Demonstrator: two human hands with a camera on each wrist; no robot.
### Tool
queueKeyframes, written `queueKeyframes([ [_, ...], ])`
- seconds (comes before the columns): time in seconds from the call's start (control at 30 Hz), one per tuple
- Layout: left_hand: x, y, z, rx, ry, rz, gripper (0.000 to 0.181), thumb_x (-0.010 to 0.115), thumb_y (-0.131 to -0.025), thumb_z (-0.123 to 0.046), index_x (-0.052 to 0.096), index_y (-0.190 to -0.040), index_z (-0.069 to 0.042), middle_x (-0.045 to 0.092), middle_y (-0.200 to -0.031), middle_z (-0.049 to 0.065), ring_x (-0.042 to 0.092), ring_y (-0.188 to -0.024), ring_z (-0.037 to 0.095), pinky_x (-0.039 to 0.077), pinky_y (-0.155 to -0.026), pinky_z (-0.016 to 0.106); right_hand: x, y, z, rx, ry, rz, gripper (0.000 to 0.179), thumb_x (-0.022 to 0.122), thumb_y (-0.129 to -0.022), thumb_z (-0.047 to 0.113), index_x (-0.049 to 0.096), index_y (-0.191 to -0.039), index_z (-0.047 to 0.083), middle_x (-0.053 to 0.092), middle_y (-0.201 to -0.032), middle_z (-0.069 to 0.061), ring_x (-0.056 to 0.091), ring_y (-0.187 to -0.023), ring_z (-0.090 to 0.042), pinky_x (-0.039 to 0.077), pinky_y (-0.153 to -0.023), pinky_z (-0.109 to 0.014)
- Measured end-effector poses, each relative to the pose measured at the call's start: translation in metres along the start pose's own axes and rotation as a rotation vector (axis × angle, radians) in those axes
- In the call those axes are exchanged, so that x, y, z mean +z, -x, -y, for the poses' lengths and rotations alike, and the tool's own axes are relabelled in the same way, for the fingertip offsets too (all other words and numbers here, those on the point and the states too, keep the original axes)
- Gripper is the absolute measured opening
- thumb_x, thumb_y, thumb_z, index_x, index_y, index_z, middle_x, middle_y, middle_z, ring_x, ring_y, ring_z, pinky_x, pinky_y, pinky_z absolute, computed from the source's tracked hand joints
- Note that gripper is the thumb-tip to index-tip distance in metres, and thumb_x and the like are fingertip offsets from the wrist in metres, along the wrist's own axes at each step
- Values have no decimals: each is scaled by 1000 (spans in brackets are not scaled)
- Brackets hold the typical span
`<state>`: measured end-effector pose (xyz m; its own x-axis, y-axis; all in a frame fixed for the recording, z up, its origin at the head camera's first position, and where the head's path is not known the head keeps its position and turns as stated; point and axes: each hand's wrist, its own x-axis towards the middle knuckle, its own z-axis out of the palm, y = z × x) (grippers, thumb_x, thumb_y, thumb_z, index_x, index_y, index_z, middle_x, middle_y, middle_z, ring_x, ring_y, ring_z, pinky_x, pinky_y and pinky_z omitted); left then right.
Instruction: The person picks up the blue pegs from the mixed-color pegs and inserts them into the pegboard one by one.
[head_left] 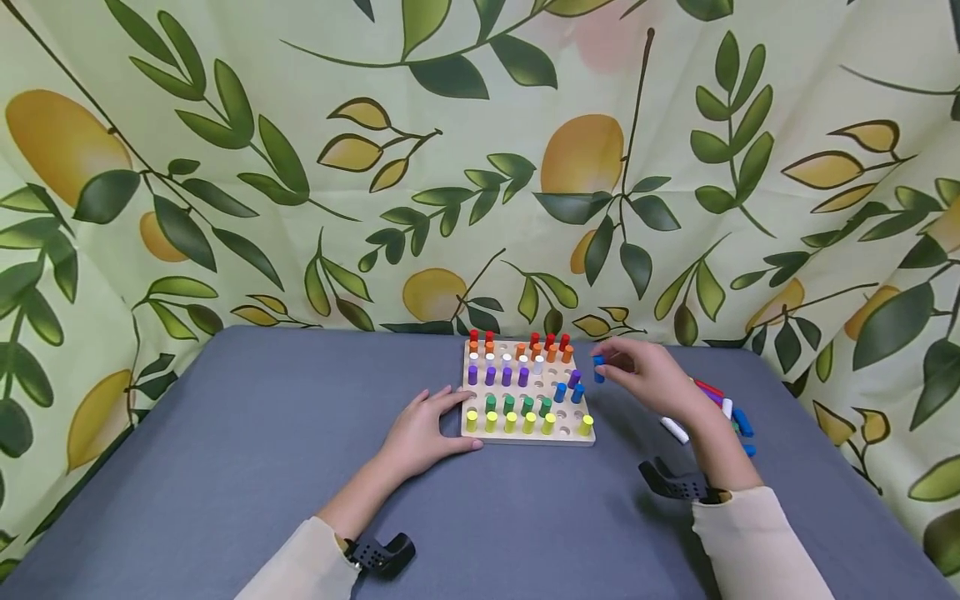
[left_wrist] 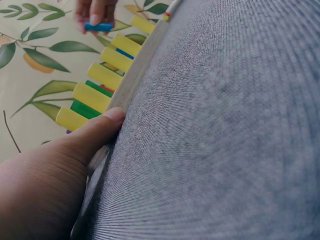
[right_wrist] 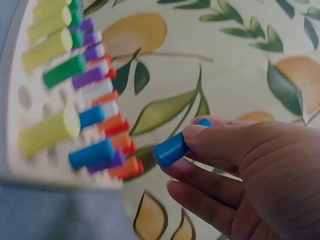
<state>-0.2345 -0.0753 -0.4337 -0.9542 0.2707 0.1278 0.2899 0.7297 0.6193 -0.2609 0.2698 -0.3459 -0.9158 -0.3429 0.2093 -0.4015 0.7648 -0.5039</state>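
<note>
A wooden pegboard (head_left: 525,439) lies on the table, with coloured pegs upright in rows: red at the back, then orange, white, purple, blue, green and yellow in front. My left hand (head_left: 427,429) rests at its near left corner, the thumb (left_wrist: 102,127) straight against the front edge and the fingers at the left side. Beyond the board's right side, my right hand (head_left: 648,375) pinches a blue peg (right_wrist: 170,150) between thumb and fingers, held in the air. Two blue pegs (head_left: 560,392) stand at the right end of their row; bare holes show to their left.
Loose pegs (head_left: 742,422) in blue, white, red and purple lie on the table right of the board, partly hidden by my right forearm. The grey tabletop (head_left: 262,450) spreads around the board. Behind it hangs a leaf-and-fruit patterned cloth (head_left: 465,225).
</note>
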Motion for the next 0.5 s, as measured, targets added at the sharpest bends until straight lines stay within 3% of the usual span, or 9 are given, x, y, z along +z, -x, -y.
queueKeyframes([
  [0.5, 0, -1, -1, -13, -3, 5, 73, 85, -76, -51, 62, -140, -24, 55, -151, 12, 42, -146, 42, 30, -122, 62, 18, -35, 42, -62, -97, 36, 18, 69, -96, 11, 72, -114, 8, 76, -109, -10, 74, -99, -23, 64, -85, -41],
])
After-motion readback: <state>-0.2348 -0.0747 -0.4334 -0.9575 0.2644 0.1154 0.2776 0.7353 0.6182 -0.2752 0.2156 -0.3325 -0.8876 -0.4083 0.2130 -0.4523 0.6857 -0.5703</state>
